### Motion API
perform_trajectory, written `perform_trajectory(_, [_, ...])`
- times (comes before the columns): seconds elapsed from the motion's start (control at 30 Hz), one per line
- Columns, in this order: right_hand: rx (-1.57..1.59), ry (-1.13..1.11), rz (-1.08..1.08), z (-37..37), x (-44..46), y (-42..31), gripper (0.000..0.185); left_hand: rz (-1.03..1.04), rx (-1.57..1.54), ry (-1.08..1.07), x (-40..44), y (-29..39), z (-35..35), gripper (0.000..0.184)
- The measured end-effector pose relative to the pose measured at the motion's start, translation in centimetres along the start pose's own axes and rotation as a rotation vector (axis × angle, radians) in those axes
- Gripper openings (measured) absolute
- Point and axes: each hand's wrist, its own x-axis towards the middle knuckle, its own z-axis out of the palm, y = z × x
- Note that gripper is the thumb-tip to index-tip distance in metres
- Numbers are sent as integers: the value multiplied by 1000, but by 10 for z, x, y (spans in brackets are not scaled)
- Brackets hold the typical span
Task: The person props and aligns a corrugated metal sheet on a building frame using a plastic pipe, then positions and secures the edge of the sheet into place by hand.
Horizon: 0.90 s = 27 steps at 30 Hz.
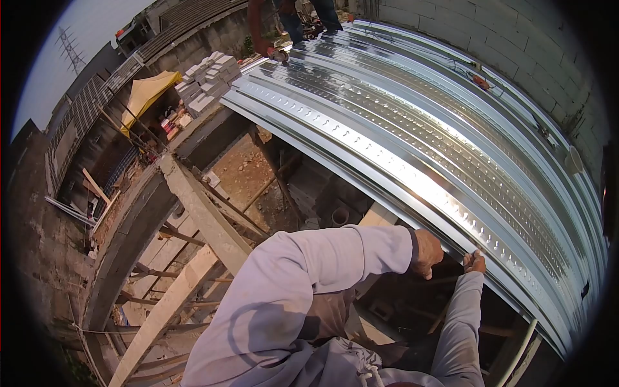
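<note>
My left hand (427, 253) is closed, its fingers curled, at the near edge of the ribbed metal decking sheets (361, 145). Just to its right, my right hand (474, 262) is closed too, fingertips pinched together against the same edge. What either hand holds, if anything, is too small or hidden to make out. The decking is shiny, with rows of small raised marks, and stretches from the upper middle to the lower right. Both forearms, in light grey sleeves, reach over a dark opening below the sheet edge.
Concrete beams (203, 206) and a timber plank (164, 316) cross the open drop at left. Another person's legs (291, 26) are at the top, by a power tool (278, 55). A block wall (496, 45) borders the decking. Stacked blocks (209, 77) and a yellow canopy (149, 93) lie beyond.
</note>
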Motion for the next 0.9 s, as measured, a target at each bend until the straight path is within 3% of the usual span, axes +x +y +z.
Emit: perform_trajectory(0.9, [6, 14, -15, 3, -11, -4, 20, 7, -12, 15, -1, 0, 0, 35])
